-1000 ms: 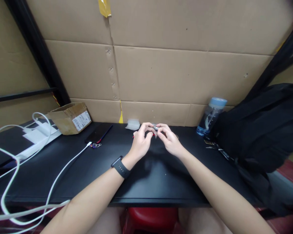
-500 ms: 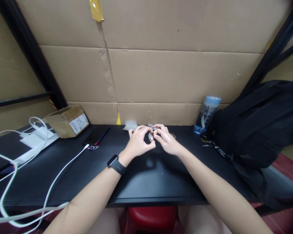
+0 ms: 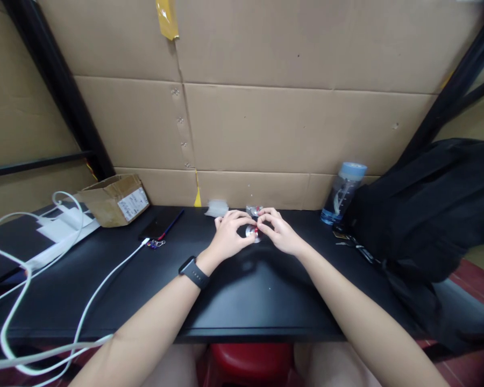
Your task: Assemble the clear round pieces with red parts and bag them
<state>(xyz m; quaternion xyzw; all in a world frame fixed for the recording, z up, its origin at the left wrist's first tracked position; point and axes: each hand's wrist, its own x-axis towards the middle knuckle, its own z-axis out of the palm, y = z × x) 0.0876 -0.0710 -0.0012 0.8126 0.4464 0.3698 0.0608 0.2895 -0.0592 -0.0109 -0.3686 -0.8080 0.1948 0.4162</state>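
A small round silvery disc with a red part (image 3: pixel 251 231) is between my hands over the black table. My left hand (image 3: pixel 230 235), with a dark watch on its wrist, curls its thumb and fingers around the disc and grips it. From the right, my right hand (image 3: pixel 278 231) meets it with thumb and forefinger pinched at the disc's upper right edge; what that pinch holds is too small to tell. Just behind the hands lies a small clear packet (image 3: pixel 253 210) with something red. A translucent white pack (image 3: pixel 216 208) lies behind my left hand.
On the left are an open cardboard box (image 3: pixel 123 201), a phone (image 3: pixel 160 224), white cables (image 3: pixel 89 303) and a white power strip (image 3: pixel 66 242). A water bottle (image 3: pixel 342 193) and a black backpack (image 3: pixel 439 209) stand right. A cardboard wall (image 3: pixel 258 129) closes the back.
The disc has turned to show more of its face and its red part. My right hand's fingers have shifted slightly, and the packet behind shows more. The whole view has moved a little.
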